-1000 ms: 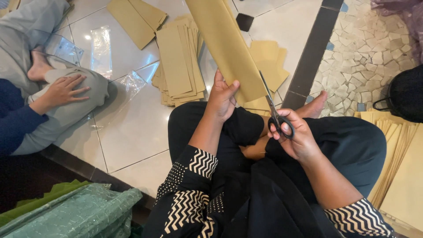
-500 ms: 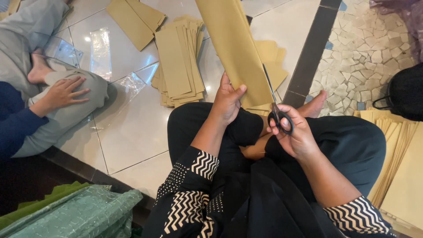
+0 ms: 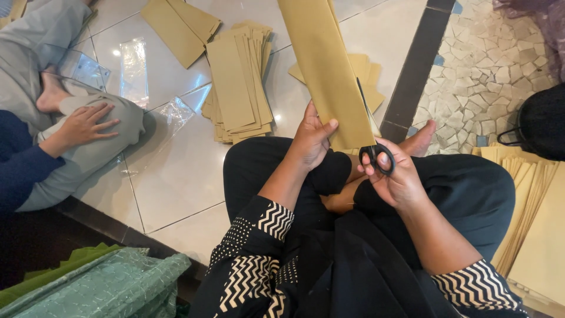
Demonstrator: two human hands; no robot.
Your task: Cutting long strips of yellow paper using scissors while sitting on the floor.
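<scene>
My left hand (image 3: 312, 138) pinches the lower left edge of a long mustard-yellow folded sheet (image 3: 329, 65) that rises toward the top of the view. In my right hand (image 3: 394, 176) are black-handled scissors (image 3: 375, 150), fingers through the loops, the blades running up along the sheet's right edge. Both hands are above my crossed legs in black trousers.
A fanned stack of yellow sheets (image 3: 238, 82) lies on the white tiles, with more (image 3: 179, 23) behind and another pile (image 3: 529, 218) at my right. Clear plastic sleeves (image 3: 135, 62) lie at the left. Another person's hand (image 3: 82, 123) rests on a grey-clad knee. Green fabric (image 3: 100, 285) and a black bag (image 3: 538, 126) sit nearby.
The sheet and my left hand have shifted to the right and lower. The scissors have travelled further up the sheet's right edge.
</scene>
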